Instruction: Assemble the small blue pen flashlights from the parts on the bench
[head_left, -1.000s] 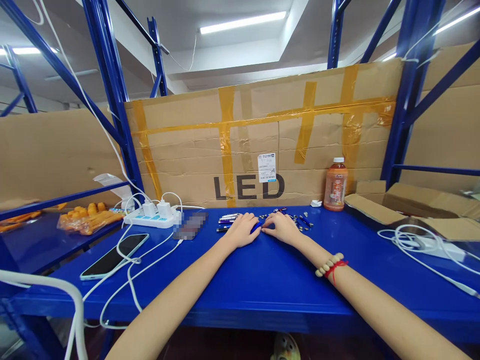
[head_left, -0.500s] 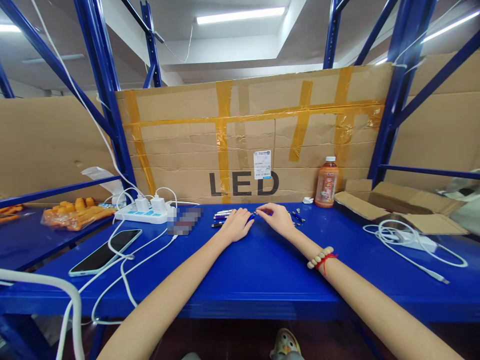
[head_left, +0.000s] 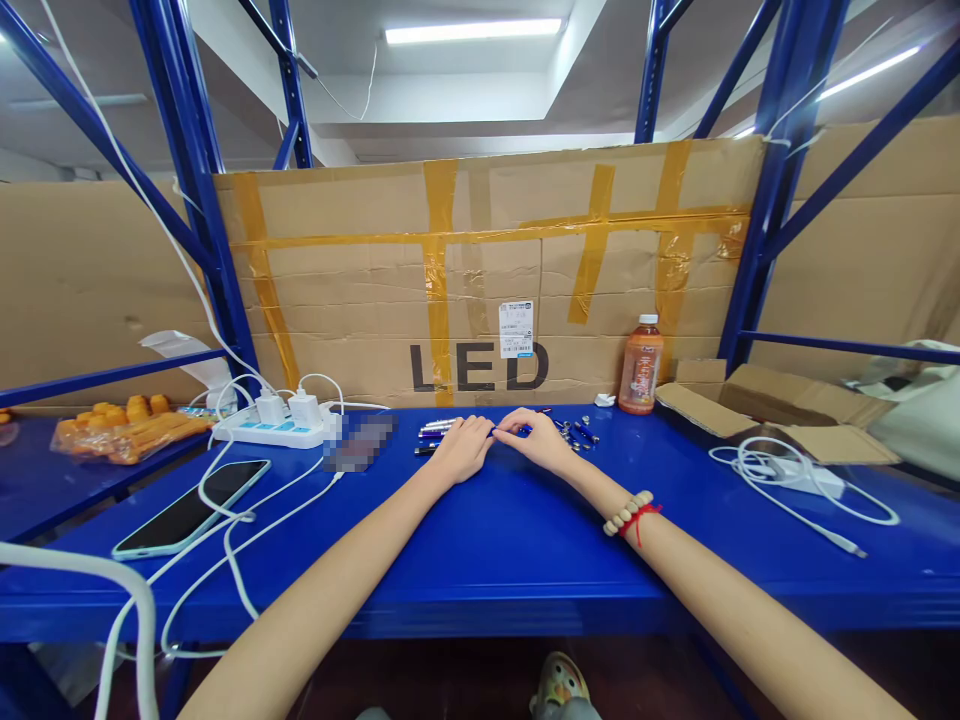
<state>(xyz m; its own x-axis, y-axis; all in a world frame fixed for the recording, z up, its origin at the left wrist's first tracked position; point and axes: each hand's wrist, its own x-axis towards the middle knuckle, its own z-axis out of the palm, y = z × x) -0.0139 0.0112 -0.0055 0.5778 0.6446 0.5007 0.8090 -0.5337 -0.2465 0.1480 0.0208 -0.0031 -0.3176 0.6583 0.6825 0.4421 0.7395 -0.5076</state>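
My left hand [head_left: 463,450] rests low over the blue table, its fingers curled around a slim blue pen barrel [head_left: 492,432], mostly hidden. Close beside it, my right hand [head_left: 537,440] pinches thumb and forefinger at the barrel's end; whatever small piece it grips is too small to make out. Several silver, blue and black pens [head_left: 432,433] lie side by side just left of my left hand, partly covered by it. Small loose pen parts [head_left: 583,434], dark blue and metallic, are scattered to the right of my right hand.
A power strip [head_left: 281,430] with chargers, white cables and a phone [head_left: 193,508] occupy the left. An orange drink bottle [head_left: 640,366], an open cardboard box [head_left: 780,405] and a coiled white cable [head_left: 802,478] stand right. A cardboard panel [head_left: 360,300] closes off the back.
My right hand's fingertips have come in against the blue barrel at my left hand, closing the small gap between them. The whole view has shifted slightly.
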